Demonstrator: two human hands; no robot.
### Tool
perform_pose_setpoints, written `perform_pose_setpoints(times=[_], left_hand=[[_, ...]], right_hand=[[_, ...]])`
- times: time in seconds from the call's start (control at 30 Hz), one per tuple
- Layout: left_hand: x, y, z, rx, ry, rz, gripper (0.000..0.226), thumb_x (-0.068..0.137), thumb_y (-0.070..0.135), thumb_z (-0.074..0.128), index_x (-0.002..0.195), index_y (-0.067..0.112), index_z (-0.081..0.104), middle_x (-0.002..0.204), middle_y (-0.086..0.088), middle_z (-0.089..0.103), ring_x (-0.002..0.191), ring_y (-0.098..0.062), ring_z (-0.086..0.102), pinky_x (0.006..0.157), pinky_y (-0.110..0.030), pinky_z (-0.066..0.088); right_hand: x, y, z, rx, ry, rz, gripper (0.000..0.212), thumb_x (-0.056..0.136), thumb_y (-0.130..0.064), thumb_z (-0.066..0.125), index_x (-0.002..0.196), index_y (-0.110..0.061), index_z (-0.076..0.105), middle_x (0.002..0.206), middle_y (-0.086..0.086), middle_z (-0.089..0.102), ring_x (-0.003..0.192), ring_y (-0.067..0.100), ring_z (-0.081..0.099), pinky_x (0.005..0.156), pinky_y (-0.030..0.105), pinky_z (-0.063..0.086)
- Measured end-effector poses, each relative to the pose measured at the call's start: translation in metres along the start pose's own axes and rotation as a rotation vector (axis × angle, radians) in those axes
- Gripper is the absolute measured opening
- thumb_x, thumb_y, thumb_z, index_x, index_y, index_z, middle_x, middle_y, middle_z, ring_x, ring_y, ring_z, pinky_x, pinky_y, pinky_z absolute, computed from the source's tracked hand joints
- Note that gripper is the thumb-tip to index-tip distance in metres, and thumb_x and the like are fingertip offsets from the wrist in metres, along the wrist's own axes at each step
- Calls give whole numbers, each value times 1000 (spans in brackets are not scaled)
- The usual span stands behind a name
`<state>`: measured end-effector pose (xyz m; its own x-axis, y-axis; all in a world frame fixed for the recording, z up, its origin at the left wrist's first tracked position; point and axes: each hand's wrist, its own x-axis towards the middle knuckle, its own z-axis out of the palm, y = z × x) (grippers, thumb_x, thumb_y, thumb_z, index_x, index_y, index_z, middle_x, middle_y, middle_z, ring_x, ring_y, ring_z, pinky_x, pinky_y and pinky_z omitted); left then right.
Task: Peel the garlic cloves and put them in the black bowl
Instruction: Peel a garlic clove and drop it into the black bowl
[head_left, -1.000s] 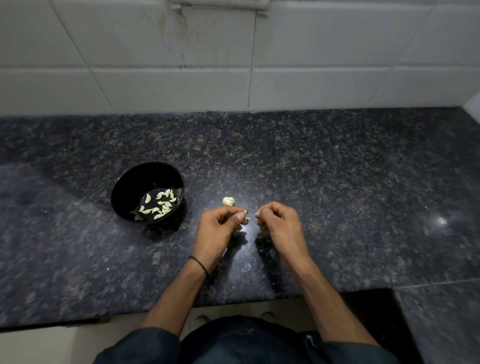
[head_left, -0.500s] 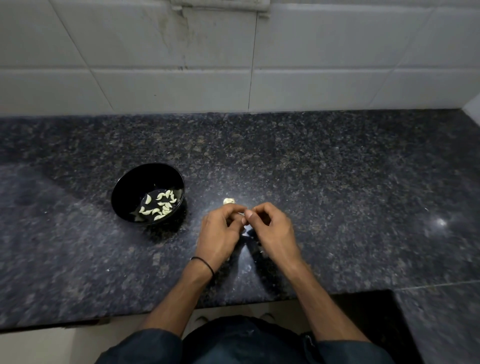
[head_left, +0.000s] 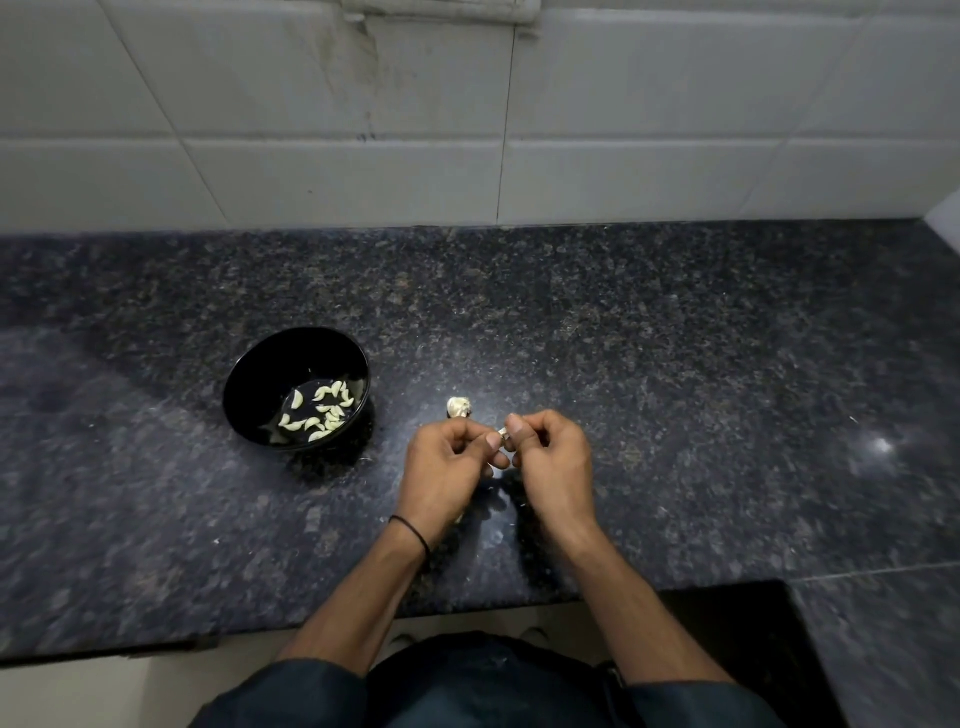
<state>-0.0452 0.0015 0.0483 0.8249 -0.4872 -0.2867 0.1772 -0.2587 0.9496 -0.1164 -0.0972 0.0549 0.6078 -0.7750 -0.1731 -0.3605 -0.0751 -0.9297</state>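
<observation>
A black bowl (head_left: 249, 379) stands on the dark granite counter, left of my hands, with several peeled garlic cloves (head_left: 324, 410) lying in its bottom. My left hand (head_left: 447, 467) and my right hand (head_left: 553, 462) meet fingertip to fingertip just above the counter. Between them they pinch one small pale garlic cloves piece (head_left: 503, 432), mostly hidden by the fingers. A small remnant of the garlic bulb (head_left: 458, 406) lies on the counter just beyond my left hand.
The granite counter (head_left: 675, 364) runs to a white tiled wall (head_left: 467, 130) at the back. Its front edge passes under my forearms. A lower dark surface (head_left: 857, 649) sits at the near right. Tiny flecks of skin lie around my hands.
My hands, a small gap apart a second ago, have closed together on the clove and stay joined. The bowl and the bulb remnant have not moved.
</observation>
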Motion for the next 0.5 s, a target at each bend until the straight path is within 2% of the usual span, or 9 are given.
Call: perform_pose_setpoints(times=[0.1,0.17,0.27,0.37,0.5], left_hand=[[-1,-1,1,-89,-2,-45,14,93,7,67,80,3,73,69,-11,74,61,-17,65,69,-35,54],[-2,0,1,-64,8,-45,16,92,9,68,77,6,73,67,-9,74,58,-15,63,66,-32,52],[-4,5,1,128,68,41,20,91,18,70,71,14,72,62,-1,72,53,-11,60,59,-29,47],[-6,11,1,357,152,167,21,89,25,71,70,16,69,58,3,68,58,-12,64,63,-31,50],[-8,14,1,467,182,273,19,89,25,70,72,18,68,61,5,68,60,-12,63,65,-35,51]], right_hand=[[1,0,2,12,5,26,21,97,-24,66,79,-12,67,71,-3,68,63,4,59,59,18,45],[-1,0,3,-15,14,13,22,97,-25,65,79,-13,66,71,-4,68,64,4,58,59,18,43],[-4,-2,4,-119,46,-89,20,97,-24,65,80,-15,62,76,-6,65,70,4,58,59,15,39],[-4,-3,5,-176,57,-171,18,98,-23,64,83,-13,60,82,-3,64,76,9,58,65,21,41],[-5,-3,6,-175,67,-156,19,99,-27,62,87,-13,60,85,-1,65,79,13,59,67,27,42]])
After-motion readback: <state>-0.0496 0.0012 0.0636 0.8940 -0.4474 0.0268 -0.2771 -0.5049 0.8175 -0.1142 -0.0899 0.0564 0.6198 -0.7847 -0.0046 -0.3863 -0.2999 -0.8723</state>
